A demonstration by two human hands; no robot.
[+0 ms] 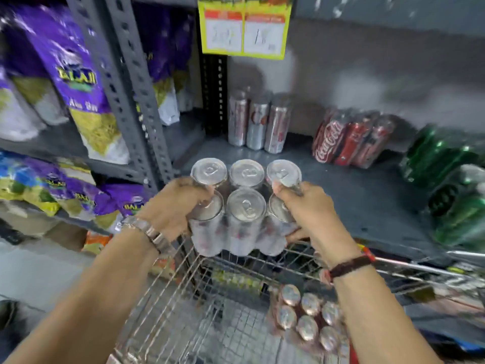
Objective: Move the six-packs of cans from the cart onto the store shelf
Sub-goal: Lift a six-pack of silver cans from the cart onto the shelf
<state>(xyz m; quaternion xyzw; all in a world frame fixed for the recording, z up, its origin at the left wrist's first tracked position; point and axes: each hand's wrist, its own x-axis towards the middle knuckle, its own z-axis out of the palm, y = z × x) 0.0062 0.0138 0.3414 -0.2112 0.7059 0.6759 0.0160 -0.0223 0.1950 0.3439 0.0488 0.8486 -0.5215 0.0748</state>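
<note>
Both your hands are clamped on one shrink-wrapped silver six-pack point(242, 206): left hand point(175, 203) grips its left side, right hand point(309, 211) its right side, thumb on a can top. You're holding the pack in mid-frame, above the cart's far rim and at the front edge of the grey store shelf point(354, 195); can't tell if it touches either. Wire cart point(183, 311), lower centre, holds another six-pack point(311, 317) beside your right forearm. On the shelf: silver cans point(259, 122) upright at the back, a red Coca-Cola pack point(349, 140) to their right, green cans point(451, 179) at the right edge. Purple snack bags point(78, 82) fill the upper-left rack.
</note>
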